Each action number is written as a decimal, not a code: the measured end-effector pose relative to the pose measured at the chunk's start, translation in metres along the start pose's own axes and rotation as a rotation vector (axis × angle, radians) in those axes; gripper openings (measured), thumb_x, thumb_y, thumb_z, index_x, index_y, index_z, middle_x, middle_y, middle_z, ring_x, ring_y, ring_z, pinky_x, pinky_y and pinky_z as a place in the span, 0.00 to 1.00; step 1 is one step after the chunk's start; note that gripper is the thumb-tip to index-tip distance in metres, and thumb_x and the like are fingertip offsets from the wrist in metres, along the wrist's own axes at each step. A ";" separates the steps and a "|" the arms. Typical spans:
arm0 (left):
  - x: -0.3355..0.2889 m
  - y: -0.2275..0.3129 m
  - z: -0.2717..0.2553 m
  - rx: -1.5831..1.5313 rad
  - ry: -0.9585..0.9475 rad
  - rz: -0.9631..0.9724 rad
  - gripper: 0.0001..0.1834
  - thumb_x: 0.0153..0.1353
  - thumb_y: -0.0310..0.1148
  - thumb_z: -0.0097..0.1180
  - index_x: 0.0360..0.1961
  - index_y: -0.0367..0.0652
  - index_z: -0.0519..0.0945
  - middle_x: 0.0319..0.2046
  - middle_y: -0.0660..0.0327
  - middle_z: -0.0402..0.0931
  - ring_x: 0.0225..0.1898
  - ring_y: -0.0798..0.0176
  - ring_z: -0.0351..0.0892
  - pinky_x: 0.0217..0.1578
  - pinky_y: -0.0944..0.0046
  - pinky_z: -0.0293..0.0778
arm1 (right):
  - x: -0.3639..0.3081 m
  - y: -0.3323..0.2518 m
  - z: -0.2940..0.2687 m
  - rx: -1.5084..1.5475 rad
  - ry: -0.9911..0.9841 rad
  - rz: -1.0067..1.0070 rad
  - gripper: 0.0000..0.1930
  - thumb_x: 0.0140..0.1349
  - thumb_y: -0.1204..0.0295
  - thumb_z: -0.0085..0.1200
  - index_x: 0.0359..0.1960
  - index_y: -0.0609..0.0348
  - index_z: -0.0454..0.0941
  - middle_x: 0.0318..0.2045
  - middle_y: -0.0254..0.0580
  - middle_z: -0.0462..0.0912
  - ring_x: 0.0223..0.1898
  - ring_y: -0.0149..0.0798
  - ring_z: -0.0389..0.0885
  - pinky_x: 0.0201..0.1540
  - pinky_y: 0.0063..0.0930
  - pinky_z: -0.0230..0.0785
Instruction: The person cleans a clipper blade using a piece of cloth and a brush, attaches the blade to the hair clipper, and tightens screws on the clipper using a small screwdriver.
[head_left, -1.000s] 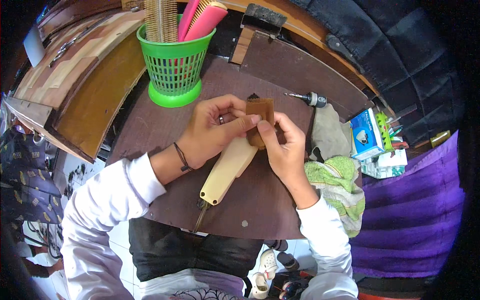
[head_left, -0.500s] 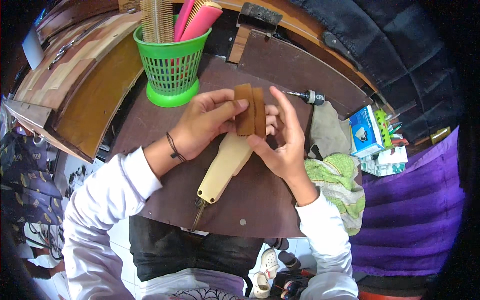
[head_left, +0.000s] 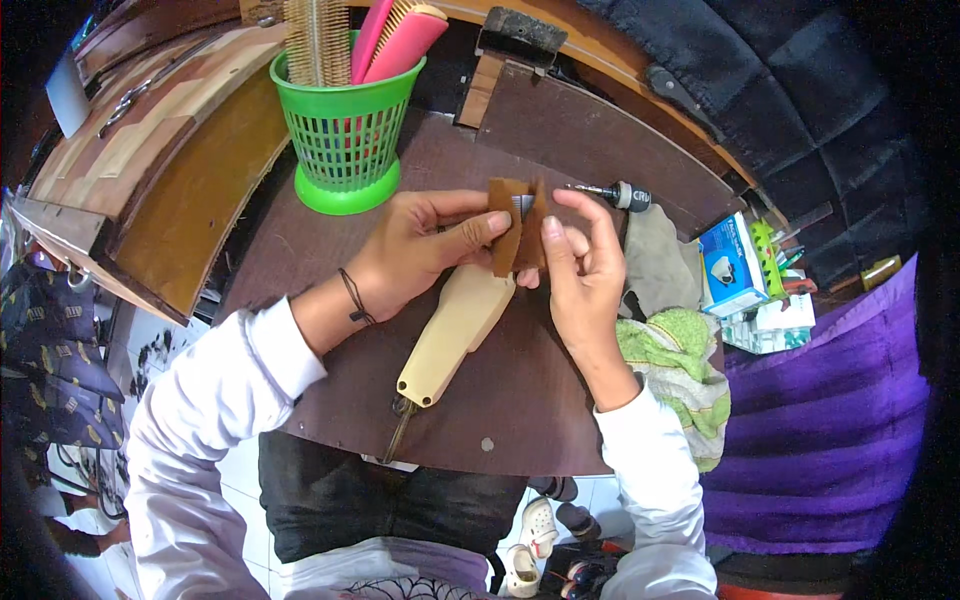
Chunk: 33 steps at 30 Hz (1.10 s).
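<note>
A folded brown sheet (head_left: pixel 506 232) that looks like sandpaper is held up between both hands, its fold spread apart. Inside the fold shows a toothed metal clipper blade (head_left: pixel 522 204). My left hand (head_left: pixel 425 240) pinches the sheet's left flap, thumb on the front. My right hand (head_left: pixel 580 265) has its thumb on the right flap, the index finger raised. Below the hands lies a cream hair clipper (head_left: pixel 455 335), its cord toward me and its upper end partly hidden by the fingers.
A green basket (head_left: pixel 345 130) with brushes stands at the far left of the brown table (head_left: pixel 350 400). To the right lie a black-handled screwdriver-like tool (head_left: pixel 622 194), a grey cloth (head_left: pixel 660 260), a green-and-white towel (head_left: pixel 675 375) and a blue box (head_left: pixel 732 268).
The brown sheet's two flaps have been pulled apart, and the metal blade inside has come into view. Both hands have shifted slightly right; my right thumb has moved up onto the flap.
</note>
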<state>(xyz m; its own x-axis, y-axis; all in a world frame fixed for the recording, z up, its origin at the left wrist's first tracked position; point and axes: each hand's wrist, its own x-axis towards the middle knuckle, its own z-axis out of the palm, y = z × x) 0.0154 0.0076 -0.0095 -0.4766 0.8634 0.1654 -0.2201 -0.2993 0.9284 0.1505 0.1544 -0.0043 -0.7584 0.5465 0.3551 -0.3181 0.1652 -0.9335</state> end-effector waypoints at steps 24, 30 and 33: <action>0.001 -0.006 0.002 0.132 0.137 0.091 0.16 0.69 0.34 0.66 0.54 0.39 0.83 0.40 0.63 0.86 0.39 0.77 0.82 0.36 0.74 0.77 | -0.003 0.015 -0.004 -0.160 -0.115 -0.280 0.30 0.66 0.78 0.65 0.65 0.64 0.62 0.28 0.36 0.81 0.30 0.22 0.79 0.33 0.18 0.72; -0.002 0.006 0.010 0.236 0.170 0.245 0.18 0.70 0.29 0.64 0.59 0.39 0.78 0.39 0.62 0.86 0.39 0.77 0.82 0.35 0.75 0.77 | -0.006 0.011 -0.001 -0.261 -0.151 -0.207 0.26 0.71 0.78 0.59 0.66 0.62 0.61 0.32 0.35 0.81 0.31 0.24 0.78 0.36 0.18 0.71; -0.002 0.005 0.012 0.248 0.169 0.267 0.17 0.71 0.29 0.63 0.59 0.40 0.78 0.38 0.62 0.85 0.37 0.77 0.81 0.34 0.75 0.77 | -0.007 0.011 -0.003 -0.245 -0.118 -0.167 0.25 0.68 0.76 0.63 0.63 0.63 0.67 0.28 0.35 0.83 0.28 0.21 0.78 0.31 0.19 0.70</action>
<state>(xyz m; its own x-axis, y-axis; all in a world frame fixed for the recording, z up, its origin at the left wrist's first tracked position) 0.0255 0.0096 -0.0010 -0.6270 0.6833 0.3741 0.1328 -0.3795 0.9156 0.1538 0.1548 -0.0170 -0.7728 0.3982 0.4942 -0.3081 0.4454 -0.8407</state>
